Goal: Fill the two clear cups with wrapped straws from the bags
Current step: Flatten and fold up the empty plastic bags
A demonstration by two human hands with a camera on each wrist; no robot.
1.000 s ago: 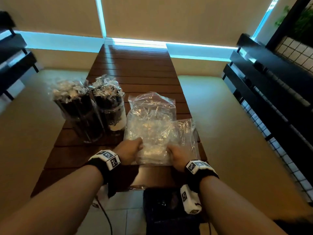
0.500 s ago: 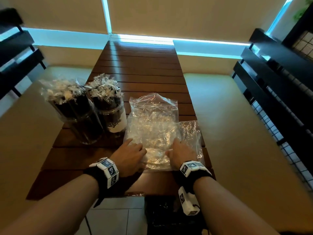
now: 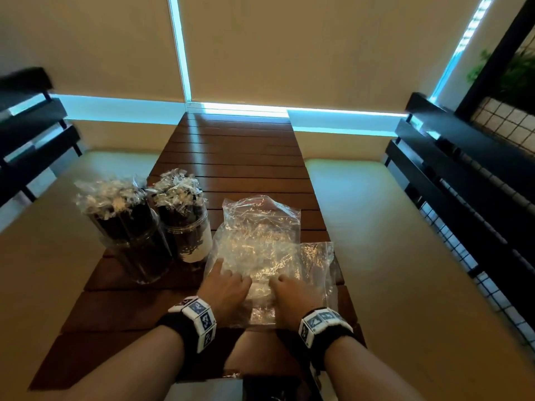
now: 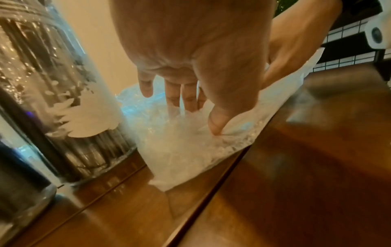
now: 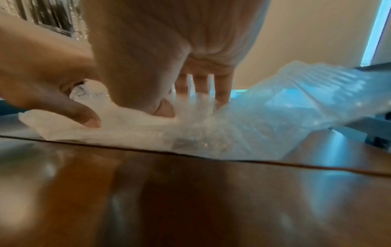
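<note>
Two clear cups stand at the table's left, the nearer cup (image 3: 136, 241) and the farther cup (image 3: 188, 230), both packed with dark wrapped straws whose crinkled wrapper ends stick out on top. Two flat clear bags lie to their right, one bag (image 3: 260, 227) overlapping the other bag (image 3: 317, 261); I see no straws in them. My left hand (image 3: 228, 280) and right hand (image 3: 289, 286) rest side by side on the bags' near part, fingers straight. In the left wrist view my left hand (image 4: 190, 93) presses fingers and thumb onto the plastic beside a cup (image 4: 69, 103). My right hand (image 5: 203, 86) presses the bag (image 5: 275, 107) likewise.
The slatted wooden table (image 3: 240, 157) runs away from me to a window wall. Cream bench cushions (image 3: 376, 227) flank it on both sides, with black slatted backrests (image 3: 463, 175) beyond. A dark object (image 3: 275, 389) sits below the table's near edge.
Both hands went from curled at the bags' near edge to flat on top of the plastic, and moved closer together. The head view tilted up a little.
</note>
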